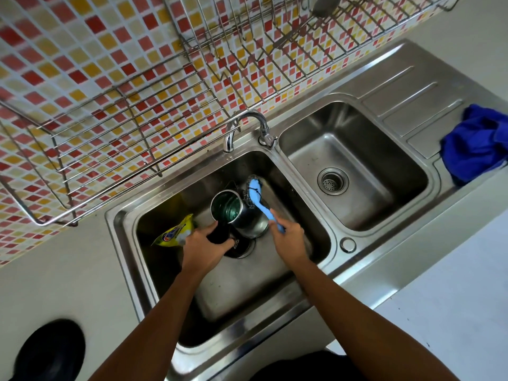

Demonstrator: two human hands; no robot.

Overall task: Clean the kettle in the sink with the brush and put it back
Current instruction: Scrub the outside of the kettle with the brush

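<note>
Kettle (248, 220) is in the left basin (242, 292) of the double sink, tilted, with its lidless mouth tipped toward 11 o'clock and its base near the drain (243, 251); cannot tell whether it rests on the floor or is held just off it. Left hand (203, 243) grips the black handle at 7 o'clock of the body, fingers curled round it. Right hand (288, 237) is wrapped closed round the stem of the blue brush (261, 202), whose bristle head lies against the outer wall at 1 o'clock of the rim. Risks, as judged: the steel is probably wet and the tilted vessel has a one-handed hold, so a hard stroke could twist the kettle out of the grip and knock it against the basin wall. The thin brush stem could slip and send knuckles into the rim. Yellow pouch (176, 231), at 9 o'clock of the kettle, lies close enough to be splashed or shoved. Tap (247, 125) at 12 o'clock shows no visible stream. Writing: the pouch carries a blue-and-red logo, too blurred to read; nothing legible on the kettle or brush.
</note>
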